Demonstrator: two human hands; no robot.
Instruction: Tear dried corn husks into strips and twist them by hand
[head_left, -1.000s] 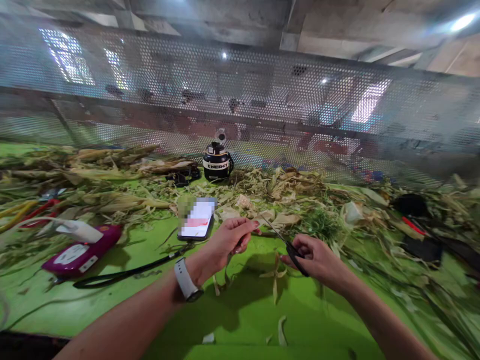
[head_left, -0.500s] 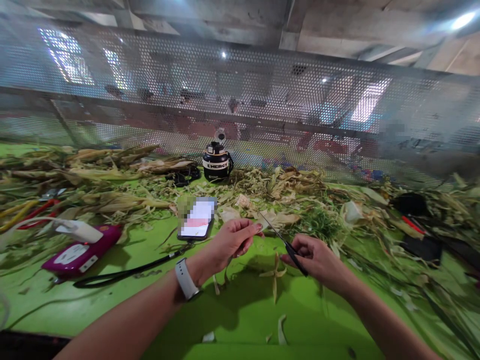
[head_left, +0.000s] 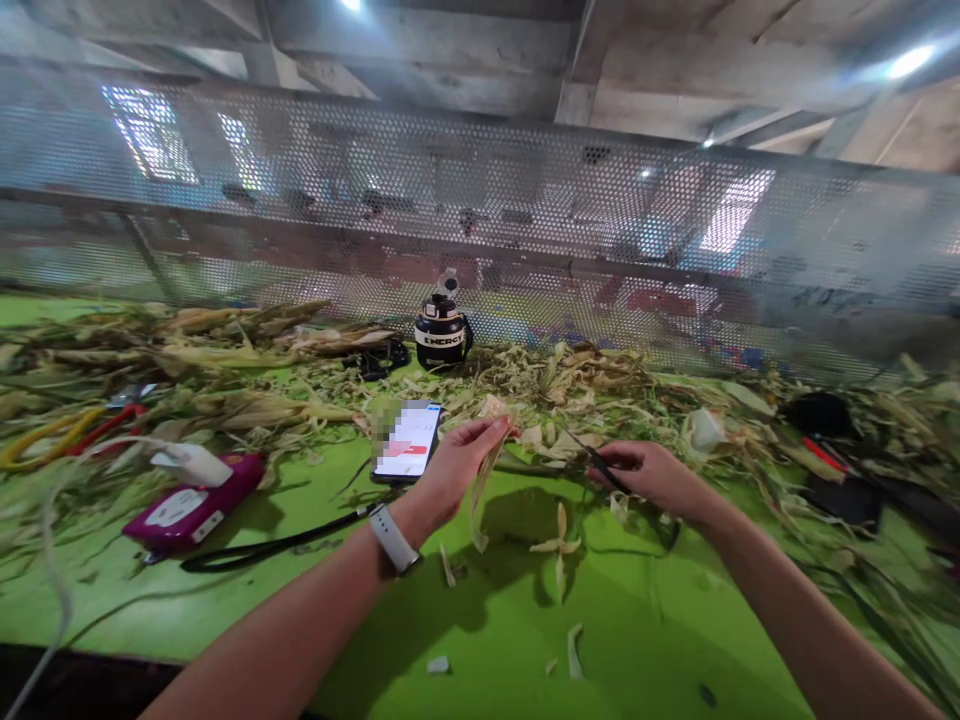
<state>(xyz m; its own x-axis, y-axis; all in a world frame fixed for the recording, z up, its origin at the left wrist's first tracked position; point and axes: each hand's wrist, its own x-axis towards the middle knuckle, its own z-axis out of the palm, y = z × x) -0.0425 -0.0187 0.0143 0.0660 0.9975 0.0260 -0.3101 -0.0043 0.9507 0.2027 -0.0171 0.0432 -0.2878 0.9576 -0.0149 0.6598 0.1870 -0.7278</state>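
My left hand [head_left: 459,462] is raised over the green table [head_left: 480,620], its fingers pinched on a pale strip of corn husk [head_left: 484,480] that hangs down from them. A grey watch sits on that wrist. My right hand [head_left: 651,474] is closed round the handles of black scissors [head_left: 596,458], whose thin blades point left toward the husk. Small husk cuttings [head_left: 559,545] lie on the table under both hands.
A phone [head_left: 409,440] with a lit screen lies just beyond my left hand. A magenta device [head_left: 191,500] with a black strap sits at left. A black jug [head_left: 441,335] stands by the perforated metal screen [head_left: 480,220]. Heaps of husks [head_left: 225,380] cover the back.
Both hands have moved farther from me and a little up. The husk strip now hangs longer from my left fingers. The view has shifted slightly.
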